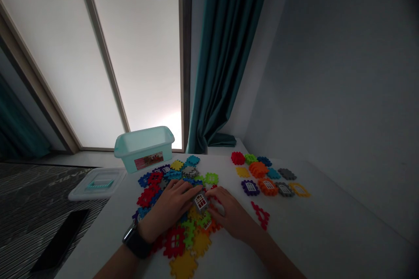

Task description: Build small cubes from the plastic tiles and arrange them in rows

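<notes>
Between my hands, just above the pile, is a grey interlocking block [200, 201] with a white window pattern. My left hand [174, 204], with a dark watch [135, 239] on its wrist, grips the block's left side between thumb and fingers. From the other side, my right hand [231, 213] pinches the block's right edge. Around and under the hands lies a mixed pile of notched blocks, among them a red window block [174, 242], a yellow block [183, 266] and a light green block [211, 178]. The hands hide part of the pile.
Sorted blocks lie to the right, including an orange stack [258, 169] and a purple window block [250, 187]. A red triangular piece [261, 216] is nearer. A mint bin [144, 144] stands at the back left, its lid [78, 192] beside it. A dark phone-like slab [60, 242] lies left.
</notes>
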`<state>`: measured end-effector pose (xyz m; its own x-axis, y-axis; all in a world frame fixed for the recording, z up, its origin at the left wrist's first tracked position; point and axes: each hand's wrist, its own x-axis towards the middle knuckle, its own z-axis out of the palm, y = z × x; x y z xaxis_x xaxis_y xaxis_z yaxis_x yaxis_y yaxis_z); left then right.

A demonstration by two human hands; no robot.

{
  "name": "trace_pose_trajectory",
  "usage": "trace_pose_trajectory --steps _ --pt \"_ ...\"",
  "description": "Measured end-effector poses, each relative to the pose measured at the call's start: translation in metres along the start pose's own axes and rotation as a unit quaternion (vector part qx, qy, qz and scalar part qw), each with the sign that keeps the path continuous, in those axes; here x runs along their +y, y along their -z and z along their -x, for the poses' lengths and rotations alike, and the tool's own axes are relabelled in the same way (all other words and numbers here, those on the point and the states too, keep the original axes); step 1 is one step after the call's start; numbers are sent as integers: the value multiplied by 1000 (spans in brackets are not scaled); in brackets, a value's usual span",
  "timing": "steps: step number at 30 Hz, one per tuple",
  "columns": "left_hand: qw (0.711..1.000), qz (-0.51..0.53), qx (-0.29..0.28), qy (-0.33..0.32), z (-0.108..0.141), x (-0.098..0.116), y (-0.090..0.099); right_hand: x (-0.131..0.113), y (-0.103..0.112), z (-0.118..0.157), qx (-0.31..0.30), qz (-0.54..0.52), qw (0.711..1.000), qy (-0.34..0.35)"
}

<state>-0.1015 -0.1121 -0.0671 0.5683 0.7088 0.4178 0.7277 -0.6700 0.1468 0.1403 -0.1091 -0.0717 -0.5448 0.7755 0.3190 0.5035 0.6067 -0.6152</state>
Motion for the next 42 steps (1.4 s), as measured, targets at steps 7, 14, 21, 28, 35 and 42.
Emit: trace_pose_trajectory --steps 7,14,21,28,35,42 --pt "991 39 117 47 -4 6 -4 6 -8 -1 120 -17 992 46" --pt "988 48 138 51 -4 15 -9 8 -13 -1 209 -20 975 67" --pt "983 27 175 36 -4 6 -12 7 -27 -1 232 -20 969 80" --pt "981 54 180 47 -1 7 -8 13 -22 -1 229 29 967 109" --pt "980 66 181 55 -2 8 -8 13 -18 -2 240 78 956 150" --pt "979 92 171 53 -1 8 -8 9 -15 -4 235 104 950 179"
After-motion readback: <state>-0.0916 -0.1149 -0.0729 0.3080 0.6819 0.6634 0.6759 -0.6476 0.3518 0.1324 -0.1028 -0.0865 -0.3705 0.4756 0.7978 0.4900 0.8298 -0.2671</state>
